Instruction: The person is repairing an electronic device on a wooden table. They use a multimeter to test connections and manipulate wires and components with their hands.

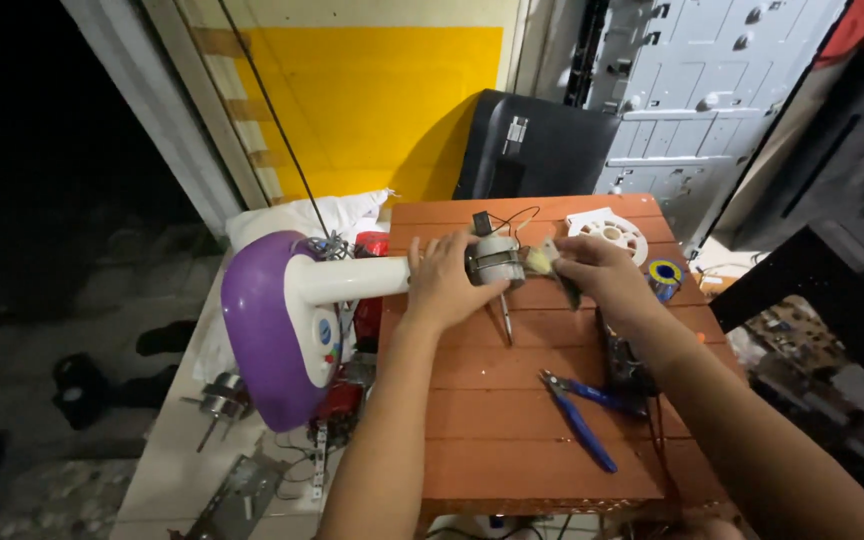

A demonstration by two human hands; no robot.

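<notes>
Motor (497, 262) of a fan sits at frame centre above the brown slatted tabletop (512, 430), joined to a white neck and purple base (262, 330) at left. Left hand (444, 285) is wrapped around the motor's left end. Right hand (597, 272) pinches a small brush (544, 262) against the motor's right end. Blue-handled pliers (580, 405) lie lower right on the tabletop, 1 white round grille (609, 232) upper right.

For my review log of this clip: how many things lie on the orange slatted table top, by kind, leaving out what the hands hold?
Blue-handled pliers: 1
White round perforated disc: 1
Yellow-and-blue tape roll: 1
Screwdriver, partly under the left hand: 1
Total: 4
The right hand hides part of the table top, so more may lie beneath.
</notes>
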